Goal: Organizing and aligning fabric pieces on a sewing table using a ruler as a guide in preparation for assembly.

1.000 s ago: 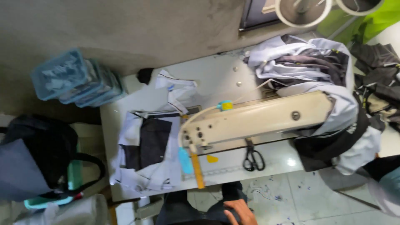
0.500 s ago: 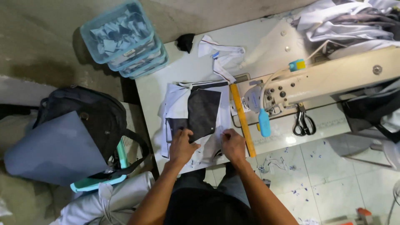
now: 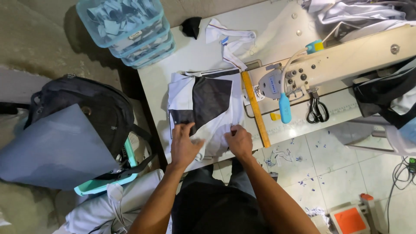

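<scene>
the fabric piece [image 3: 208, 104] lies on the table [image 3: 199, 52] at its near edge, both hands [image 3: 184, 145] on it. a ruler [image 3: 255, 108] lies just right of it, then the sewing machine [image 3: 342, 65]; scissors [image 3: 315, 110] lie before the machine. stacked bins [image 3: 125, 28] stand off the table's far left corner.

A white worktop [image 3: 203, 52] carries a sewing machine [image 3: 346, 60] at its right side. Flat on the worktop lie a white and dark fabric piece [image 3: 208, 104], a yellow ruler [image 3: 255, 108], black scissors [image 3: 317, 112], a small black scrap [image 3: 190, 27] and a white strip of cloth [image 3: 229, 39]. Stacked clear tubs [image 3: 130, 30] stand just beside its far corner.
</scene>
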